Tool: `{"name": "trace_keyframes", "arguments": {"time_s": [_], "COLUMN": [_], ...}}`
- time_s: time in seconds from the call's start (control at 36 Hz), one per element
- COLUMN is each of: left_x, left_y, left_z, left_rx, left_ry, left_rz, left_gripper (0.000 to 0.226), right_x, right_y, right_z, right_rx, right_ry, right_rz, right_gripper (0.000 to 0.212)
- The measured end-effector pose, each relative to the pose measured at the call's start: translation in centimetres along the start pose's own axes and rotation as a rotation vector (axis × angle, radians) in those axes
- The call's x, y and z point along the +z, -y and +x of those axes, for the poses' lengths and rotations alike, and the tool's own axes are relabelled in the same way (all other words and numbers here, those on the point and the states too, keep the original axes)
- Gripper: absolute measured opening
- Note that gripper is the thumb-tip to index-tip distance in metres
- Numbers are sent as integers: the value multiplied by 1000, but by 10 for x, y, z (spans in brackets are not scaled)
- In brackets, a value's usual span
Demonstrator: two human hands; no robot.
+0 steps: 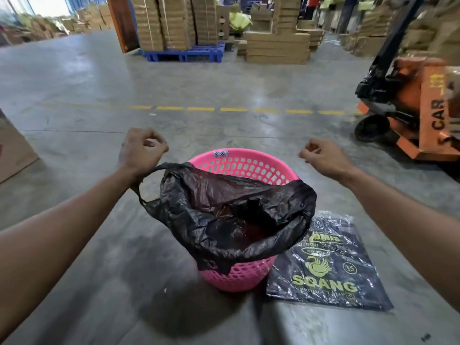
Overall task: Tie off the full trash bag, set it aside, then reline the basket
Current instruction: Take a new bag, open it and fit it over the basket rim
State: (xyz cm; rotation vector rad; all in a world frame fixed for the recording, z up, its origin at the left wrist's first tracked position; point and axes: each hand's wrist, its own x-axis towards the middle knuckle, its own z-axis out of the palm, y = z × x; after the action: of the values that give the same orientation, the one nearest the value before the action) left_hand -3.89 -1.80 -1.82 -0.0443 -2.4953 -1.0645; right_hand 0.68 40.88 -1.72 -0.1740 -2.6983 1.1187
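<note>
A pink perforated plastic basket [245,165] stands on the concrete floor, lined with a black trash bag [231,212] whose mouth hangs open over the rim. My left hand [140,149] is closed above and left of the basket, and the bag's left handle loop is stretched up around its wrist and palm side. Up and to the right of the basket, my right hand [321,155] has its fingers curled shut and nothing visible in them, clear of the bag. A flat pack of new black bags [331,267] with yellow-green print lies on the floor right of the basket.
An orange pallet truck [413,115] stands at the right. A cardboard box [12,148] sits at the left edge. Stacks of flat cartons on a blue pallet [184,54] stand beyond a dashed yellow floor line [234,110].
</note>
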Motion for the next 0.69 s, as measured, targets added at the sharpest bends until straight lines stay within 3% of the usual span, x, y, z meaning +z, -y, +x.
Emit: {"name": "trace_keyframes", "arguments": {"time_s": [0.11, 0.19, 0.28, 0.36, 0.5, 0.61, 0.69], "left_x": [25, 45, 55, 57, 55, 57, 61], "left_y": [-17, -26, -25, -19, -11, -16, -16], "left_z": [-4, -11, -13, -10, -3, 0, 2], "left_rx": [214, 258, 275, 316, 271, 5, -102], "left_ry": [332, 485, 583, 569, 501, 444, 380], "left_rz": [180, 366, 438, 378, 163, -142, -267], "left_gripper": [28, 47, 40, 27, 20, 18, 15], "right_x": [14, 34, 49, 51, 46, 48, 54], "right_y": [32, 37, 34, 29, 13, 0, -2], "right_z": [-9, -13, -14, -11, 3, 13, 23], "right_rx": [-214, -215, -181, -212, -197, -30, 47], "right_ry": [284, 386, 440, 401, 182, 79, 20], "right_rz": [-184, -459, -561, -511, -263, 27, 110], "right_gripper": [20, 38, 37, 22, 6, 21, 29]}}
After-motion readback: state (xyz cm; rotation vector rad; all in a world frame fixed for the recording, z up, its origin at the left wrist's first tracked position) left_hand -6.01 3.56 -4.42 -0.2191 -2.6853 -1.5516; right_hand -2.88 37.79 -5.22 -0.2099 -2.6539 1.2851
